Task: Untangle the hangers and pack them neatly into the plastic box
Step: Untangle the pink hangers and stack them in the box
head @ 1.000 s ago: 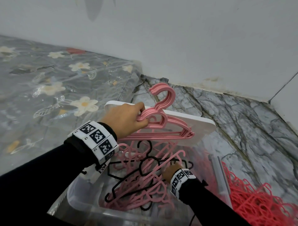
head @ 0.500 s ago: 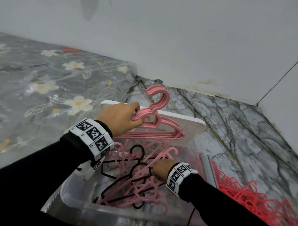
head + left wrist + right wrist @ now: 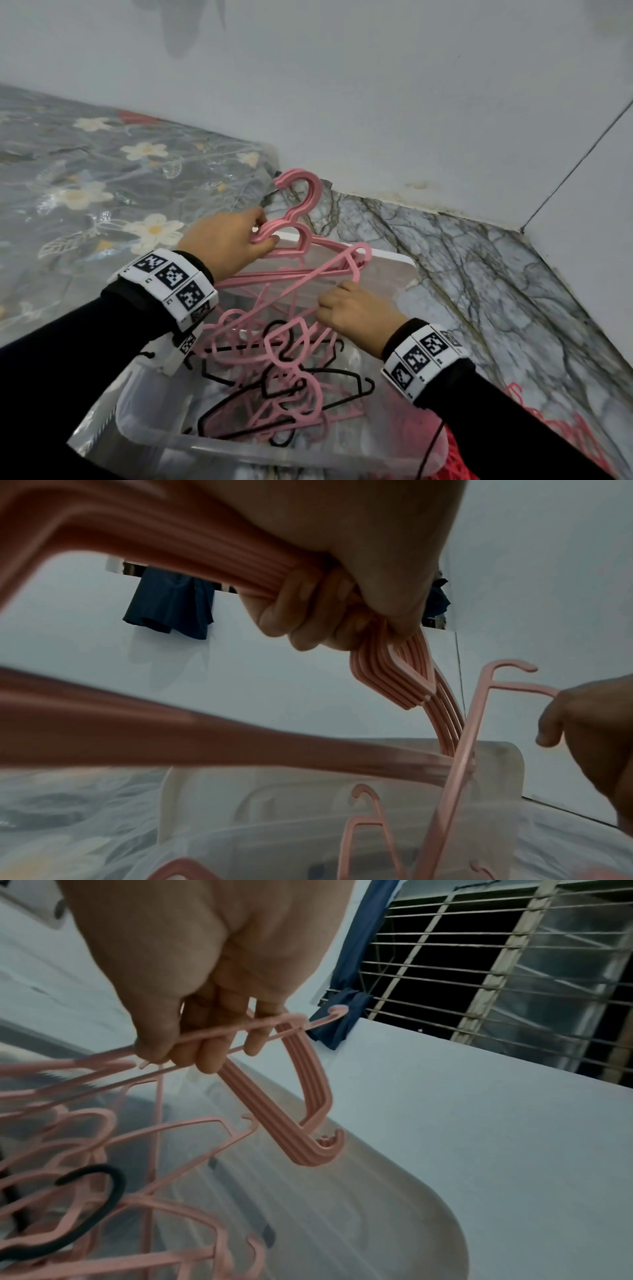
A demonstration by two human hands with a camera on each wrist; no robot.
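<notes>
Pink stacked hangers [image 3: 301, 219] gripped by left hand [image 3: 222, 243] | right hand [image 3: 356, 315] pinches one tangled hanger [image 3: 329, 270]

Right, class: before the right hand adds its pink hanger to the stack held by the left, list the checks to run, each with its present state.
1. Left hand grip on the stacked pink hangers: ok.
2. Right hand pinching a single pink hanger: ok.
3. That hanger clear of the tangled pile: cannot tell.
4. Its hook lined up with the stack's hooks: not ok.
5. Plastic box open below: ok.
</notes>
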